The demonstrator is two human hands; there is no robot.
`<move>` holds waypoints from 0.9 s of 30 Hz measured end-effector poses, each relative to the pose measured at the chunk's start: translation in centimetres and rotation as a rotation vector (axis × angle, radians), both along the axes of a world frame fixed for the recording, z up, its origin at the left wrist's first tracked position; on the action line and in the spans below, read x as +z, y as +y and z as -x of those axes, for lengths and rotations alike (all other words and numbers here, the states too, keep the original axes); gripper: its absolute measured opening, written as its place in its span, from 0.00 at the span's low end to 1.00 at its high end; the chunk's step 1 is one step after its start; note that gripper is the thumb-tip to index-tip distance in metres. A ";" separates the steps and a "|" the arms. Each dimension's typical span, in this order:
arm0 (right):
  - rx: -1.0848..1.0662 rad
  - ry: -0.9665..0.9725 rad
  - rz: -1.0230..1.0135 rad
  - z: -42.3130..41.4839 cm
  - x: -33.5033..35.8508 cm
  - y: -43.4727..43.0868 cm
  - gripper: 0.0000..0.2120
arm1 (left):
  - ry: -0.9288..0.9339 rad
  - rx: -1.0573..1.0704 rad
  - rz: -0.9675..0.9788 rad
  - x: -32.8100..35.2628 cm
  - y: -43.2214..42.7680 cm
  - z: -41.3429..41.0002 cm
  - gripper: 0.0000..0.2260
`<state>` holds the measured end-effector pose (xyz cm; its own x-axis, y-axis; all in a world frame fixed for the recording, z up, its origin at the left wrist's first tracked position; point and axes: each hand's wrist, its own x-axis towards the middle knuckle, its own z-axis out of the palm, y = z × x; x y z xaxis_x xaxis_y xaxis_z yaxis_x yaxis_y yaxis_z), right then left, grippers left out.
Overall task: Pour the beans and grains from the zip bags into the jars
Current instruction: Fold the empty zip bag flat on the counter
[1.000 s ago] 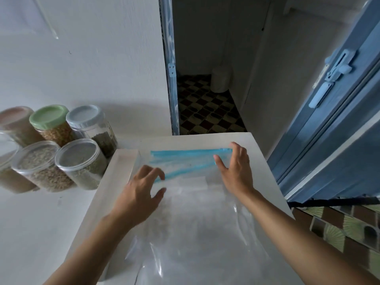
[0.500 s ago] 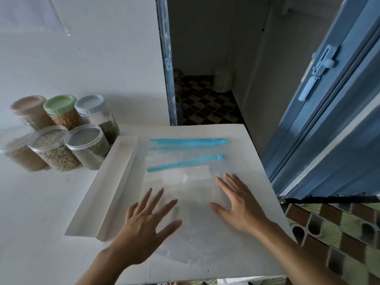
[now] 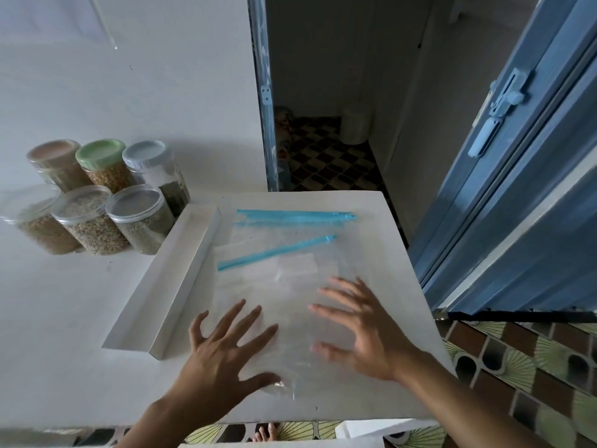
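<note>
The zip bags (image 3: 284, 279) lie flat and see-through in a loose stack, directly under and just ahead of both hands, and they look empty. Their blue zip strips (image 3: 294, 216) sit beyond the fingertips, one of them skewed across the pile.

The left hand (image 3: 223, 357) is spread wide with its fingers straight and grips nothing, and its thumb sits at the near corner of the plastic. The right hand (image 3: 365, 331) is splayed the same way and holds nothing. It is blurred, so I can't say whether the palm actually touches the bag.

The jars (image 3: 139, 218) are well off beyond the left hand, six of them clustered together, lids on and filled. Pouring looks finished, I'd judge, and this is tidying.

Now the risks. Slick film on a smooth white table (image 3: 381, 227) slides easily. The near edge runs just behind both wrists, so a pull toward the body could drag the whole stack off onto the floor (image 3: 517, 367). The bags may also skate over one another, since that crooked strip says they aren't squared up. Any stray grain left inside would spill out of an unsealed mouth. The white angled ledge (image 3: 181, 270), just left of the left hand, could snag a bag edge.
</note>
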<state>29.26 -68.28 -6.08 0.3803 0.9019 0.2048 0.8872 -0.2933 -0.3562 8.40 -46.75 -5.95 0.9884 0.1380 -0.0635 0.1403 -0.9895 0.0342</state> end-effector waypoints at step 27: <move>-0.224 0.264 -0.275 -3.0 -1.2 0.3 0.21 | -0.333 0.263 0.396 0.2 4.0 -5.1 0.27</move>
<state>32.22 -67.95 -7.27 0.6318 0.7168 0.2950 0.6805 -0.3306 -0.6539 13.45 -42.72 -5.73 0.8998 0.4104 0.1479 0.2977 -0.8256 0.4792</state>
